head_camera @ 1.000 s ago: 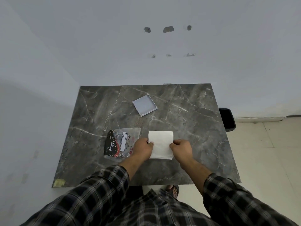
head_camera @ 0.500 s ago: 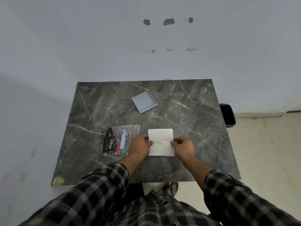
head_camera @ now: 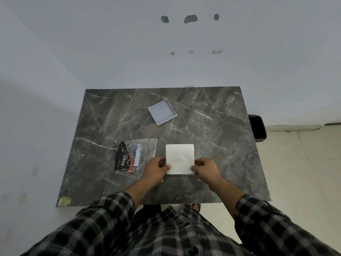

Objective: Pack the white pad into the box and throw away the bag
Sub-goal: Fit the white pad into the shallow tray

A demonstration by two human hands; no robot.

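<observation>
A square white pad (head_camera: 180, 157) lies flat on the dark marble table (head_camera: 221, 145), near the front middle. My left hand (head_camera: 156, 169) pinches its lower left corner and my right hand (head_camera: 204, 168) pinches its lower right corner. Just left of the pad lies the clear plastic bag (head_camera: 135, 156) with a black printed part, flat on the table and partly under my left hand. The shallow light-grey box (head_camera: 162, 112) sits open farther back, near the table's middle, with nothing visible in it.
A black bin (head_camera: 257, 127) stands on the floor past the table's right edge. White walls close in behind and to the left. A scrap of yellowish tape (head_camera: 64, 201) marks the table's front left corner. Tiled floor lies to the right.
Both hands have kept their grip on the pad's near corners, shifting slightly along its edges. The pad, bag and box stay in place; the view tilted a little.
</observation>
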